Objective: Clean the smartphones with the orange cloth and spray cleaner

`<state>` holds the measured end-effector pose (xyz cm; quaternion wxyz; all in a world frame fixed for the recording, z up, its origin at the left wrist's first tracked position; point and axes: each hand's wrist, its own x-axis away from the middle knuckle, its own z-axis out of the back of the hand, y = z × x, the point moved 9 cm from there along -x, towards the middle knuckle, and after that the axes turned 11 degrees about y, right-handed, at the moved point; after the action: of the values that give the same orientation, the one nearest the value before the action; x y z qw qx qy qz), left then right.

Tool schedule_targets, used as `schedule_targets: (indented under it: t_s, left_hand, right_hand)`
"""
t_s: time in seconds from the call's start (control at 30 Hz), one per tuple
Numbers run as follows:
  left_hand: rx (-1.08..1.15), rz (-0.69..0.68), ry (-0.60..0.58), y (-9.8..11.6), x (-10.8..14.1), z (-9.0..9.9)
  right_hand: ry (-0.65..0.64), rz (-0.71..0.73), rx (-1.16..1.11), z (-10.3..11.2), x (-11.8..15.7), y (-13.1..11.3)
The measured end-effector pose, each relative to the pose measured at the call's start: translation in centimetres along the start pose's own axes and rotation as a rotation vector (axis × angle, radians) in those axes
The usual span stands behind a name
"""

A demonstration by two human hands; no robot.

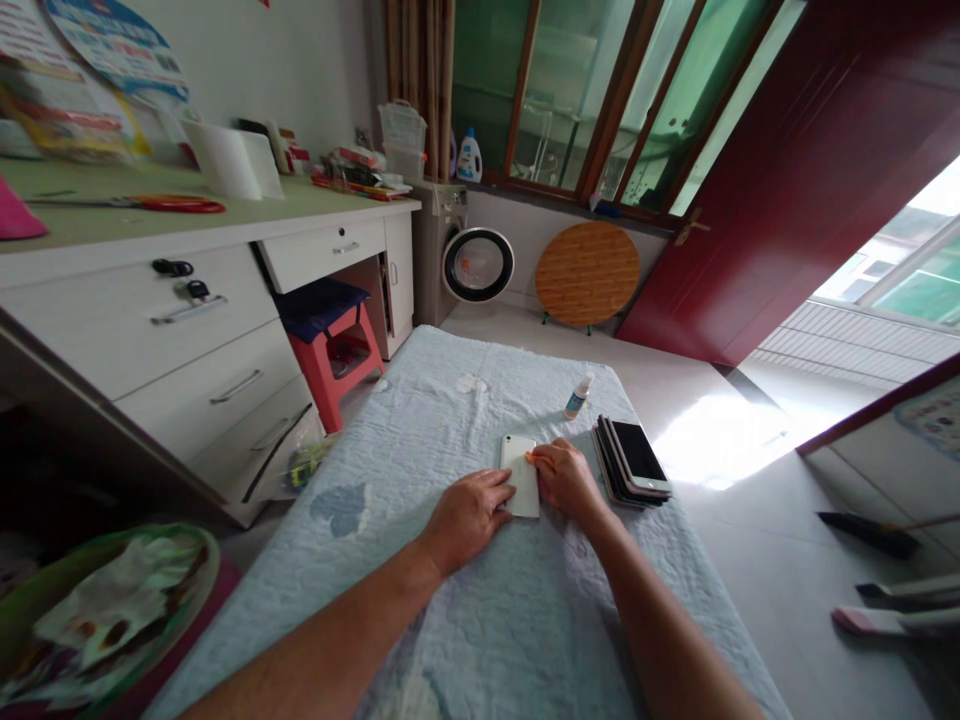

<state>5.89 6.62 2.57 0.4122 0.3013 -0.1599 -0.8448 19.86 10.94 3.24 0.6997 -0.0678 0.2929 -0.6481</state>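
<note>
A white phone [519, 462] lies back side up on a pale blue quilted cover [420, 400]. My left hand [469, 515] rests at its left edge, fingers spread and touching it, with nothing held. At the phone's right side, my right hand [566, 477] is closed on an orange cloth [541, 459], which touches the phone's upper right part. Several phones and tablets [637, 455] are stacked to the right of my right hand, the top one with its dark screen up. Behind the hands stands a small spray bottle [577, 398].
A desk [202, 310] with drawers runs along the left, a red stool [337, 365] partly under it. A waste bin [214, 560] stands at the lower left. Farther back are a washing machine [435, 225] with its door open and a round wooden tabletop [587, 272].
</note>
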Motion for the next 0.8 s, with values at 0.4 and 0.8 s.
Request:
schedule_targets:
  t_s: [0.4,0.8]
  left_hand:
    - [0.022,0.012,0.006,-0.5,0.2,-0.3]
    - [0.018,0.022,0.003,-0.3,0.2,0.0]
  right_hand:
    - [-0.442,0.084,-0.227,-0.2,3.7,-2.4]
    - [-0.136,0.054,-0.116,-0.1,2.0,-1.4]
